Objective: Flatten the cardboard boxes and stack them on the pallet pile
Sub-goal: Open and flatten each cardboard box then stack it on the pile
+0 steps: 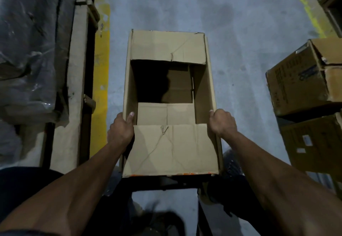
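Two hands, left hand (121, 127) and right hand (222, 122), are clamped, fingers curled, on the open brown cardboard box's (170, 95) side walls, probably to collapse it.

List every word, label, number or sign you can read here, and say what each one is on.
No text can be read.
Upper box at right: dark print and a blue mark on its side, too blurred to read.
Lower box at right: two white stickers, too small to read.
Open box gripped by the left hand and right hand: plain, no print showing.
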`<state>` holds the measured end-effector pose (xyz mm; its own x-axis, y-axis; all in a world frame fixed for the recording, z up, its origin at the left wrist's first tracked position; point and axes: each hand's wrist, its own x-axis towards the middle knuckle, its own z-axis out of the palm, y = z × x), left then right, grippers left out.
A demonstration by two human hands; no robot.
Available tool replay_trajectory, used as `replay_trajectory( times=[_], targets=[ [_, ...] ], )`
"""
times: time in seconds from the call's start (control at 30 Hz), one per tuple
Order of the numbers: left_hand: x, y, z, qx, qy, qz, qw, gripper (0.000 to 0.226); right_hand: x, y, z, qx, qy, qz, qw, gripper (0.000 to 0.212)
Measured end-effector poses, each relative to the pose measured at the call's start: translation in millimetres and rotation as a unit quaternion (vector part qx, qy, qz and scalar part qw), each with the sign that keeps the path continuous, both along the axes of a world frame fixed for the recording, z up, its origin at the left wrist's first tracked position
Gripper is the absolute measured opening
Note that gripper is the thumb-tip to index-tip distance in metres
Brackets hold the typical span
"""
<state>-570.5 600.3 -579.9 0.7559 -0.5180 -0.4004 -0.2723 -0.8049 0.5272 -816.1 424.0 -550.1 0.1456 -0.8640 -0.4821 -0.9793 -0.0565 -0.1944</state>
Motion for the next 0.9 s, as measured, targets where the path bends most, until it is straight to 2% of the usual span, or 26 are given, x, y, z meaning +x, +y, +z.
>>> replay_trajectory(
  times=[0.13,0.2,0.27,0.33,0.37,0.43,0.5,0.53,0.6,0.7,0.8,0.9],
  targets=[
    [14.1,-25.0,19.1,0.022,-0.039,0.007,0.999,0.059,9.9,-10.0,-1.5,-0.044,-0.052,-0.04,0.997,0.044],
    [26.6,-41.5,25.8,-0.026,-0.043,-0.008,0.999,0.058,15.3,-19.5,2.9,-0.05,-0.083,-0.077,0.992,0.043],
    [39.6,-56.5,25.1,-0.079,-0.03,-0.072,0.994,0.058,18.7,-32.4,7.9,-0.03,-0.119,-0.112,0.986,0.044],
    [47.1,-68.2,23.8,-0.042,-0.049,-0.183,0.981,0.06,19.8,-45.0,9.3,0.016,-0.154,-0.15,0.976,0.05],
    [48.7,-72.0,23.6,-0.002,-0.084,-0.243,0.966,0.06,19.7,-47.9,8.2,0.039,-0.167,-0.161,0.972,0.053],
    [45.7,-78.5,28.4,0.057,-0.179,-0.364,0.912,0.053,19.0,-46.0,4.8,0.069,-0.177,-0.145,0.971,0.052],
    [37.9,-83.8,35.4,0.076,-0.211,-0.462,0.858,0.042,15.0,-41.7,1.2,0.083,-0.19,-0.133,0.969,0.046],
    [33.7,-85.5,40.5,0.079,-0.187,-0.478,0.854,0.037,12.6,-41.5,0.0,0.088,-0.207,-0.144,0.964,0.043],
    [30.4,-85.8,48.1,0.07,-0.128,-0.461,0.875,0.033,8.9,-44.0,2.2,0.111,-0.243,-0.189,0.945,0.035],
    [30.7,-83.4,64.1,0.024,-0.154,-0.46,0.874,0.034,1.8,-49.7,5.6,0.15,-0.284,-0.234,0.917,0.027],
    [32.2,-76.1,94.1,0.018,-0.179,-0.486,0.855,0.034,-4.2,-46.0,6.7,0.176,-0.299,-0.186,0.919,0.014],
    [27.3,-64.7,131.0,-0.009,-0.174,-0.506,0.845,0.04,-6.4,-41.2,9.3,0.177,-0.294,-0.12,0.932,0.026]
  ],
)
